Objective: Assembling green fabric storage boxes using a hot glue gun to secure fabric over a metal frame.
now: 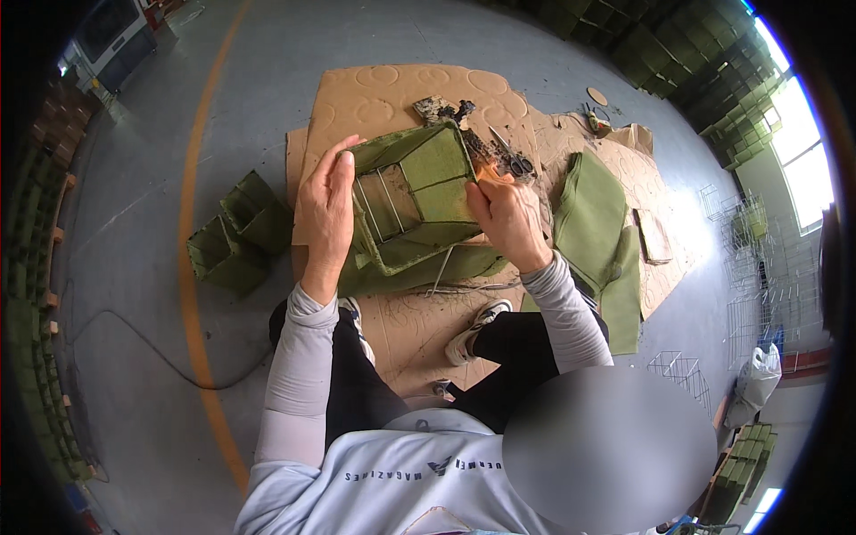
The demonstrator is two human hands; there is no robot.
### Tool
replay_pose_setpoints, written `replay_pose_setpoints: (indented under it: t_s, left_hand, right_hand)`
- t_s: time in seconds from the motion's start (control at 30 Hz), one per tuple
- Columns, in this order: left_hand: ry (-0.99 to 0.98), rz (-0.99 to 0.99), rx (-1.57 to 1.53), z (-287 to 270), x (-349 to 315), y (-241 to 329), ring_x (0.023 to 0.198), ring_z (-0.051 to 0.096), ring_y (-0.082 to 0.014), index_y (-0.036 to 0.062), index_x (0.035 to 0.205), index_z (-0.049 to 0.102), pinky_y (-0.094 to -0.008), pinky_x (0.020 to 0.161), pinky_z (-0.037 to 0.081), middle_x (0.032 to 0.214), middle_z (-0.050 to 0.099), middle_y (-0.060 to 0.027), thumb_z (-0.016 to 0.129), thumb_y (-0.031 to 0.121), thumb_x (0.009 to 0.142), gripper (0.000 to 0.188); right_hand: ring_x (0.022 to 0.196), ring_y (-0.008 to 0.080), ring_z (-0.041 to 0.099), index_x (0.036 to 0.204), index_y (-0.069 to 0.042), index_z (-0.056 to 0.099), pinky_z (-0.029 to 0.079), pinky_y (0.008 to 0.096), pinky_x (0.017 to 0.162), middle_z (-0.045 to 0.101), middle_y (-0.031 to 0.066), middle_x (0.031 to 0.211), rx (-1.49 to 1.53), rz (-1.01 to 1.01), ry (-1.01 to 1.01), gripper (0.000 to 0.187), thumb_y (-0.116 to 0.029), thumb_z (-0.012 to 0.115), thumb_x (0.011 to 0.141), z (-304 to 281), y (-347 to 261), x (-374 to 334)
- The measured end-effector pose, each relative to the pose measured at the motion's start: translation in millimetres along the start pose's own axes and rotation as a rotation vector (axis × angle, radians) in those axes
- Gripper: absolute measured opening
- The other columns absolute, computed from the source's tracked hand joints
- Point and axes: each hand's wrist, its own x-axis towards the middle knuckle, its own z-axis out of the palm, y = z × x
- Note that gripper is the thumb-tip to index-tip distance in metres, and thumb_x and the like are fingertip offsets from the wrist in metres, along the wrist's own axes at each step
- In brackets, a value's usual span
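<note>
Head view: a green felt-lined wire basket is held up over sheets of brown cardboard spread on a grey concrete floor. The left hand lies flat and open against the basket's left side; the right hand is closed on its right edge. Scissors lie just beyond the basket, finished green baskets to its left, and an orange floor line further left.
</note>
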Motion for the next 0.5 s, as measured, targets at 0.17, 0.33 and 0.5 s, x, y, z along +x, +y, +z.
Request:
replay_pose_setpoints:
  t_s: [0.17, 0.33, 0.5]
  left_hand:
    - [0.104, 0.135, -0.009, 4.4, -0.8, -6.8, 0.062, 0.026, -0.0053, 0.0013, 0.121, 0.065, -0.0259, 0.056, 0.022, 0.069, 0.039, 0.006, 0.044, 0.034, 0.105, 0.043]
    - [0.045, 0.037, 0.031, 5.1, -5.3, -0.7, 0.079, 0.05, -0.0058, -0.001, 0.123, 0.063, -0.021, 0.072, 0.043, 0.101, 0.067, -0.0031, 0.044, 0.028, 0.106, 0.038]
    - [0.077, 0.014, 0.067, -6.1, 0.4, -8.2, 0.074, 0.043, -0.0087, -0.0012, 0.122, 0.063, -0.0215, 0.071, 0.04, 0.09, 0.058, -0.0009, 0.041, 0.032, 0.106, 0.043]
  right_hand:
    - [0.053, 0.0355, 0.058, 0.064, -0.003, 0.057, 0.045, 0.0426, 0.052, 0.054, 0.0166, 0.055, -0.08, 0.045, -0.067, 0.038, -0.028, 0.063, 0.092, -7.2, -11.0, 6.1]
    - [0.052, 0.0347, 0.058, 0.064, -0.003, 0.058, 0.044, 0.0424, 0.051, 0.055, 0.0163, 0.055, -0.089, 0.025, 0.002, 0.04, -0.03, 0.062, 0.093, 4.9, 1.6, 23.2]
    - [0.052, 0.0308, 0.062, 0.065, -0.004, 0.06, 0.048, 0.0406, 0.051, 0.055, 0.011, 0.047, 0.015, 0.17, -0.15, 0.042, -0.034, 0.058, 0.095, 0.4, -10.5, 40.4]
